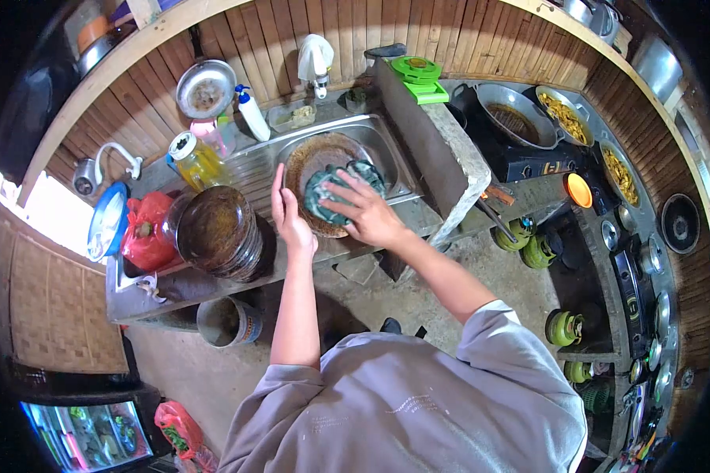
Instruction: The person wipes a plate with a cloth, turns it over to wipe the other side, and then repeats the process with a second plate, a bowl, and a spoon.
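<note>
The right hand (371, 213) lies over a dark green cloth (315, 199), its fingers spread on top; whether they also grip the cloth, I cannot tell. Under these fingers and around them is the round brown plate (312, 148), which sits in the sink (392, 154). The left hand (296, 225) is released: its fingers are straight and point away from the body, just beside the left edge of the plate — if they touch the edge, I cannot tell. To the left of the left fingers stands a stack of brown round dishes (215, 225), and farther left is a red plastic bag (146, 236). A jar with yellow content (196, 165) is also left of these fingers, behind the stack. Beyond the fingers of both hands are a white pump bottle (253, 118) and a faucet (320, 83). To the right of the right fingers rises a concrete partition (442, 130), with a wide pan (517, 118) farther right.
</note>
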The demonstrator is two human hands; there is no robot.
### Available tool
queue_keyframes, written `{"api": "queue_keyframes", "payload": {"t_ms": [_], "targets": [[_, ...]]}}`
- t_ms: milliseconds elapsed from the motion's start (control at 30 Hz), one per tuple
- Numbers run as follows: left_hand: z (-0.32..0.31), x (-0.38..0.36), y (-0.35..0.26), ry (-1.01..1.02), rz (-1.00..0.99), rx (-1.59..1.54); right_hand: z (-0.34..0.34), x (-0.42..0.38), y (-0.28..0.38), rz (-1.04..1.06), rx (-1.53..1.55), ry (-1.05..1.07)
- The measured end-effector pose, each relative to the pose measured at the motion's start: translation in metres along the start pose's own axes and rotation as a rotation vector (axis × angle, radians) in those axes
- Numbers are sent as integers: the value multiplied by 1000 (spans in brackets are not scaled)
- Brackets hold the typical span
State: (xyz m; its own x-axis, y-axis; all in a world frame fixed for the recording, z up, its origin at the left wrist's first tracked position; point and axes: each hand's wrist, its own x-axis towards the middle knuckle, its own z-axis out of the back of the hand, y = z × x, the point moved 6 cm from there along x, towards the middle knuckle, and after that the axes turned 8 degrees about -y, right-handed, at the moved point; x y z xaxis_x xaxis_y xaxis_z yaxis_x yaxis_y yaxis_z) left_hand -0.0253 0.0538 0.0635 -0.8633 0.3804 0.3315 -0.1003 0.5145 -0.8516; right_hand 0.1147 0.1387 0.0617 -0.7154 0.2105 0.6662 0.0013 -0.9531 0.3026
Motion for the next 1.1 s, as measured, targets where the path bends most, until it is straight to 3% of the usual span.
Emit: {"api": "queue_keyframes", "payload": {"t_ms": [200,300,367,400,533,733,900,1000,1033,1100], "targets": [[-9,1,2,58,44,-85,19,24,-23,-97,-242,-202],[-14,-1,1,85,49,-154,10,37,2,-87,-142,-218],[-5,10,5,-40,306,-236,0,31,26,7,-80,-168],[-8,3,-8,21,60,-123,2,24,41,51,-60,-105],[11,10,-6,-20,63,-111,0,-7,23,102,-18,6],[9,2,11,34,255,-264,27,42,-7,-52,-204,-262],[20,-1,36,-66,349,-292,4,56,32,-12,-52,-217],[26,3,16,-10,284,-370,-11,26,55,143,53,0],[29,4,5,-110,556,-599,-13,18,54,154,57,71],[28,1,-11,-225,824,-824,-6,13,36,75,-61,19]]}}
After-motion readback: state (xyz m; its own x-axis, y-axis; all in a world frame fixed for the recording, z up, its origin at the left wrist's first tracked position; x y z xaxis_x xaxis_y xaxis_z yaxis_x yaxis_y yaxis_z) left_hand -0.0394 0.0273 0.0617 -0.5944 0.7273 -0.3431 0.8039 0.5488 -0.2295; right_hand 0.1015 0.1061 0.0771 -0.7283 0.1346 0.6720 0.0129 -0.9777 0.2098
